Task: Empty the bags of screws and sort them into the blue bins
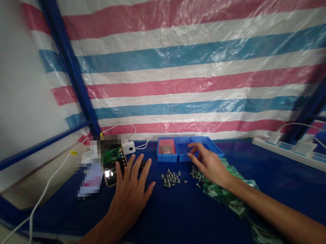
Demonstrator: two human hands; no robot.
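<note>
Presently: your left hand (132,195), fingers spread wide, near the phone (111,169); your right hand (211,165), curled at the divided blue tray (211,145), hold unclear; metal screws (171,179), two heaps, on the blue table (180,216).

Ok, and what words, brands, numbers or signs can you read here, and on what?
No text can be read here.
Phone: screen too blurred to read.
Yellow cable tag: too small to read.
Pixelated area left of the phone: unreadable.
Green packets: any print is too blurred.
Blue trays: no lettering shows.
</note>
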